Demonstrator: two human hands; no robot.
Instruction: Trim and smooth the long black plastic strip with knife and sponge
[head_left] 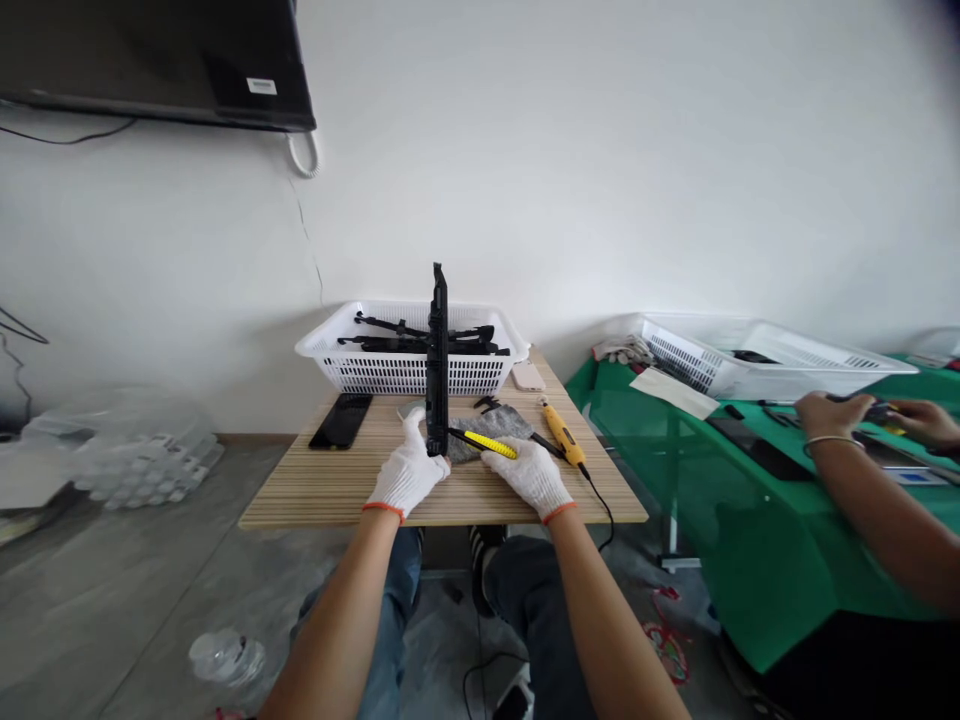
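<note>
My left hand [409, 468], in a white glove with an orange cuff, is closed around the lower end of a long black plastic part [437, 350]. The part stands upright over the front half of the wooden table. My right hand [531, 476], gloved the same way, grips a slim yellow-handled tool [489, 444]. Its dark tip points left and meets or nearly meets the lower edge of the black part; contact cannot be told. A grey cloth [504, 420] lies behind the tool.
A white basket [390, 372] with several black parts stands at the table's [300, 500] back. Left lies a black phone [341, 420]; right, a corded yellow power tool [562, 433] and a pale phone [528, 376]. A co-worker's hands [832, 415] are busy over a green-covered table [787, 560].
</note>
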